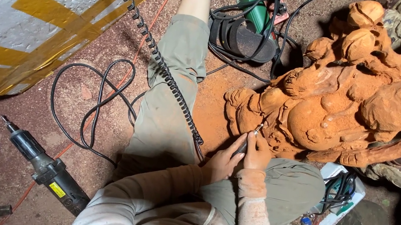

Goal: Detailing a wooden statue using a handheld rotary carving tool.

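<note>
A slim, stiff rotary handpiece (249, 139) — judged light, best gripped pen-like near its tip — is held closed between the left hand (225, 161) and right hand (258, 152), against the heavy, dusty wooden carving (355, 95) on the floor.

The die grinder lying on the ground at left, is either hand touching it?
No, the die grinder lies alone; both hands grip a handpiece.

Dusty beige long sleeves, olive-grey trousers.
</note>
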